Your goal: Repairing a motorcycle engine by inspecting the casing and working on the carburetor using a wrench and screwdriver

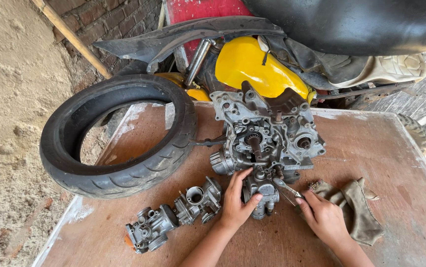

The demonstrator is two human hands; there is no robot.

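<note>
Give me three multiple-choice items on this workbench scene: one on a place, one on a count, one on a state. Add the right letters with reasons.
1. Where does the black rubber tyre lie?
A. at the left edge of the brown wooden table
B. on the grey engine casing
C. under the cloth

2. How many loose grey metal carburettors lie left of the left hand?
A. none
B. two
C. five

3. What does the right hand hold?
A. nothing
B. a hammer
C. slim metal pliers

Answers:
1. A, the tyre overhangs the table's left edge, apart from the grey engine casing.
2. B, two sit side by side near the front edge.
3. C, its fingers close on the handles, beside the crumpled khaki cloth, while the left hand grips a third carburettor.
</note>
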